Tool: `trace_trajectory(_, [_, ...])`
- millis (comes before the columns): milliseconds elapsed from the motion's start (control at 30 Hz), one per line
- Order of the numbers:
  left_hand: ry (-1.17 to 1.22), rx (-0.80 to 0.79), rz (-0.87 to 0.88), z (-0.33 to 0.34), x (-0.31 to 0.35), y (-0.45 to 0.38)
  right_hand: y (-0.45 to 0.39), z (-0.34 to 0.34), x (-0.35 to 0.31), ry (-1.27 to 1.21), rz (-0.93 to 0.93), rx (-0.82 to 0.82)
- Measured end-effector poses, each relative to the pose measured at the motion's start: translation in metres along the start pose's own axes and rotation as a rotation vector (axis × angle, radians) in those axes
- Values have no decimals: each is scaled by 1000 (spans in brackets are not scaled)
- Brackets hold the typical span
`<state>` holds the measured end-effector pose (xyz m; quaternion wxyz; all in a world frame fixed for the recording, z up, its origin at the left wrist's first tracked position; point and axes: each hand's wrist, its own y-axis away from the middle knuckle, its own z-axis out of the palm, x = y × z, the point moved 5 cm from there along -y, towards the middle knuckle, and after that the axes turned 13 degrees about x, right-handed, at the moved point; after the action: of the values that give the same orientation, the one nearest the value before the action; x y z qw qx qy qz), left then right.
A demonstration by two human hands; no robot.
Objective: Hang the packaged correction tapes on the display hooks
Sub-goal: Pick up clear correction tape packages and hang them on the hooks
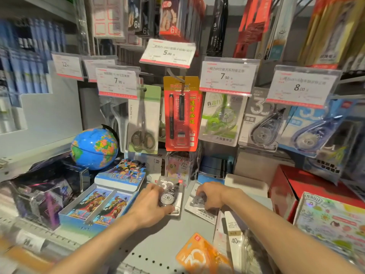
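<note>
Hands (152,202) | gripping blurred tape packs (170,196) | fingers hidden

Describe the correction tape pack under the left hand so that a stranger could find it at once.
Start at the blue globe on the shelf and go right, past the cartoon card box, to the grey shelf floor in front. There the left hand holds a grey correction tape pack. Unlike the pack under the right hand, it shows a big "30" and a dark dispenser.
</note>
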<state>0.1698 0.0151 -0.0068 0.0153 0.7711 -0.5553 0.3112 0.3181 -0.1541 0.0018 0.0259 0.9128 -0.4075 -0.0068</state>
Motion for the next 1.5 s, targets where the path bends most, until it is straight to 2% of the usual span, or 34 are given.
trace_trajectory(167, [60, 95, 57, -25, 0, 13, 5, 5, -5, 18, 16, -61])
trace_trajectory(300, [131, 142, 130, -35, 13, 24, 21, -22, -2, -106, 65, 52])
trace_trajectory(533, [297, 266, 236, -48, 55, 35, 96, -87, -5, -699, 195, 454])
trace_trajectory(633, [356, 289, 283, -50, 77, 38, 123, -91, -5, -1028, 296, 491])
trace_trajectory(767, [422, 248, 340, -48, 104, 41, 151, -97, -10, -1227, 326, 538])
trace_trajectory(900, [506, 191, 382, -57, 129, 43, 180, -106, 7, -1216, 372, 660])
trace_trajectory(1033, [660, 171, 401, -72, 164, 41, 214, -124, 27, -1232, 338, 771])
trace_trajectory(1233, [641, 203, 571, -97, 227, 41, 258, -156, 57, -1221, 362, 923])
trace_trajectory(1300, [571, 262, 641, -106, 241, 37, 266, -168, 64, -1211, 366, 962])
trace_trajectory(1500, [233, 641, 889, -153, 260, 26, 280, -190, 73, -1138, 318, 1066])
